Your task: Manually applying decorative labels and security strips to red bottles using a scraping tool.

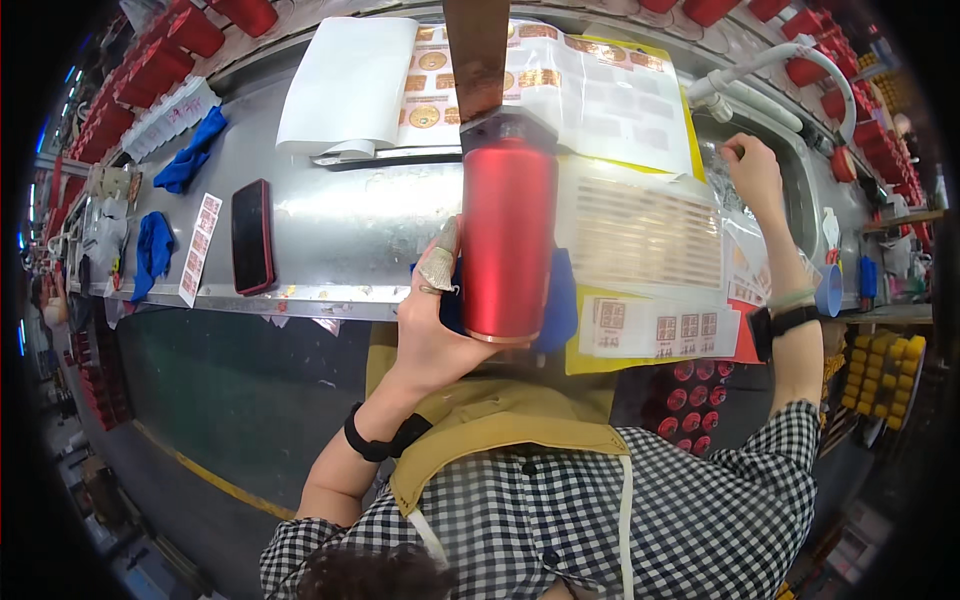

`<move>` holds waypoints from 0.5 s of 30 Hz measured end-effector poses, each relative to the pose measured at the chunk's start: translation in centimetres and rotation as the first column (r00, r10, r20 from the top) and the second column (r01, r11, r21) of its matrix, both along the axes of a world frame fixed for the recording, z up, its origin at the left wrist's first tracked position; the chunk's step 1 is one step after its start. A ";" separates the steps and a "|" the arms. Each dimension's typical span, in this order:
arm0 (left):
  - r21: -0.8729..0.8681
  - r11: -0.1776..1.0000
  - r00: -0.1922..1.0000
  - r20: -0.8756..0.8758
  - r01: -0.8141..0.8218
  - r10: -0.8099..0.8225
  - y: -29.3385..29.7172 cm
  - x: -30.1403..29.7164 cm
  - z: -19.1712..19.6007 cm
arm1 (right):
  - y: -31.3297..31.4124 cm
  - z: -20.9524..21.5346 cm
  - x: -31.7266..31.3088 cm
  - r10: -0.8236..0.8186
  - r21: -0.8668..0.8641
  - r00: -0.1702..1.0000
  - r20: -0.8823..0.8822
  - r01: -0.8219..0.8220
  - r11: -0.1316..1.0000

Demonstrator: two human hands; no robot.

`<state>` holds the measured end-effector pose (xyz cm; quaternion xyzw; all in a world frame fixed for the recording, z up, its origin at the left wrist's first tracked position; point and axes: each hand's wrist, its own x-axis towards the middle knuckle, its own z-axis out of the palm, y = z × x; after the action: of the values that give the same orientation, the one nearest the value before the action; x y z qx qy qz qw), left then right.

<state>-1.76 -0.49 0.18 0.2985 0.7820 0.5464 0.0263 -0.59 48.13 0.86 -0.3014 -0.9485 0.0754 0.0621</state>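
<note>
A shiny red metal bottle (508, 235) stands in front of me with its grey neck away from me. My left hand (435, 340) is wrapped round its lower left side, with a pale wrap on one finger. Blue cloth (563, 300) shows on both sides of the bottle's base. Over the sink (812, 190) on the right, my right hand (755, 178) has its fingers curled together in a pinch. Anything between those fingertips is too small to make out. Left of that hand lie a translucent striped sheet (645, 230) and printed decal sheets (655, 328).
Sheets of gold and brown decals (430, 85) lie behind the bottle, under a brown upright post (476, 55). A white faucet (765, 65) arches over the sink. On the left are a phone (252, 238), a decal strip (200, 250) and blue rags (190, 150). Red cups (195, 32) line the back.
</note>
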 end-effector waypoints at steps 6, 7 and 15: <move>0.038 0.998 0.995 0.078 0.058 -0.061 0.3 -0.3 0.8 | -17.1 8.5 1.0 0.416 -0.051 0.815 -0.405 -0.474 0.879; 0.042 0.997 0.995 0.079 0.063 -0.066 0.1 -0.3 0.7 | -19.7 9.6 1.2 0.418 -0.126 0.800 -0.431 -0.512 0.850; 0.091 0.963 0.943 0.199 0.253 -0.267 -0.9 -2.9 2.6 | -27.6 8.0 0.4 0.324 -0.545 0.832 -0.450 -0.544 0.638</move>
<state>-4.62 -1.42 2.75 0.3407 0.7106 0.5914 0.1708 -0.15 20.57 8.81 -0.0474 -0.8826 0.4607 0.0808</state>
